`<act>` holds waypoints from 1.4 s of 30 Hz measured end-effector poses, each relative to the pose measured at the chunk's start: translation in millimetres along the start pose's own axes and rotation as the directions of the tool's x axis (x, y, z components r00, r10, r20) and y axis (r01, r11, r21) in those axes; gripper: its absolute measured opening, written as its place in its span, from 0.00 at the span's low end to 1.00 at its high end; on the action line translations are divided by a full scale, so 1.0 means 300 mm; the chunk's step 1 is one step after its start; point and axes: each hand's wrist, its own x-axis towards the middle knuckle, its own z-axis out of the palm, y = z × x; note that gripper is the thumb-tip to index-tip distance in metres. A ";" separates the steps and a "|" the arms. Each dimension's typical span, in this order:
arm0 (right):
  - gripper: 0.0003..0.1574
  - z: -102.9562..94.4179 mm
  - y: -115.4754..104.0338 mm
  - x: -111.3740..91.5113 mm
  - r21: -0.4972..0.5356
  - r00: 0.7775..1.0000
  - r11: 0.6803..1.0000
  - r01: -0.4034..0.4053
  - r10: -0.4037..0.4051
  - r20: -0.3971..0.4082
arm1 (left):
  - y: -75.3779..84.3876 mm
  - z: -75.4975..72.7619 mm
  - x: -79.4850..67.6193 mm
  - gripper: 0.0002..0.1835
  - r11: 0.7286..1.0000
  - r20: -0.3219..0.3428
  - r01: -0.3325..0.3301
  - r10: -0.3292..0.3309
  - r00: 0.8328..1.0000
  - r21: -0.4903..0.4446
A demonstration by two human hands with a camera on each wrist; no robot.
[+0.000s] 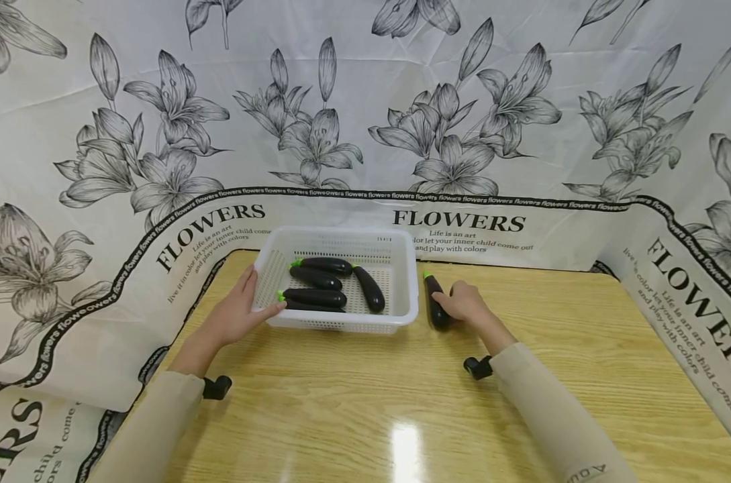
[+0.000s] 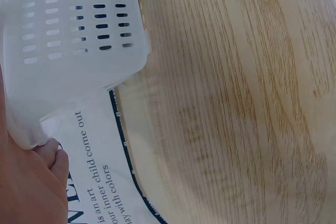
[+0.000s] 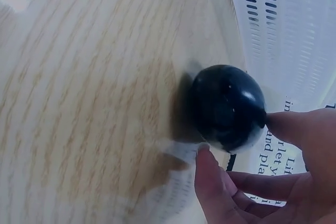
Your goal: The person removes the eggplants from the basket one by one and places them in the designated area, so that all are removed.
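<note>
In the head view, a white perforated plastic basket (image 1: 341,320) stands at the table's far side, with several dark eggplants (image 1: 318,297) with green caps lying in it. My left hand (image 1: 235,312) grips its left end, thumb over the rim and fingers along the outer side. The left wrist view has curled fingertips under the basket's rim (image 2: 73,80). Just right of the basket, another eggplant (image 1: 433,288) is at the table, its green cap pointing away. My right hand (image 1: 466,303) pinches it; the right wrist view shows the thumb and fingers on opposite sides of its rounded end (image 3: 226,106).
The wooden table (image 1: 341,396) stretches in front of and to the right of the basket. Flower-printed cloth (image 1: 341,154) hangs behind and along both sides of the table. A black wrist mount (image 1: 477,367) sits at the right cuff, another (image 1: 217,388) at the left.
</note>
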 end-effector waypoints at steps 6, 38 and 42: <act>0.27 -0.022 -0.012 -0.013 -0.012 1.000 1.000 0.017 -0.017 -0.002 | 0.000 -0.005 0.002 0.62 1.000 -0.001 -0.004 0.004 1.000 0.006; 0.36 -0.145 -0.112 -0.128 -0.045 0.973 0.973 0.227 -0.228 -0.018 | 0.000 -0.008 0.004 0.63 1.000 0.000 -0.008 0.008 1.000 0.001; 0.35 -0.137 -0.144 -0.139 -0.001 0.966 0.966 0.257 -0.257 -0.020 | -0.002 -0.005 0.001 0.63 1.000 0.000 -0.006 0.006 1.000 -0.002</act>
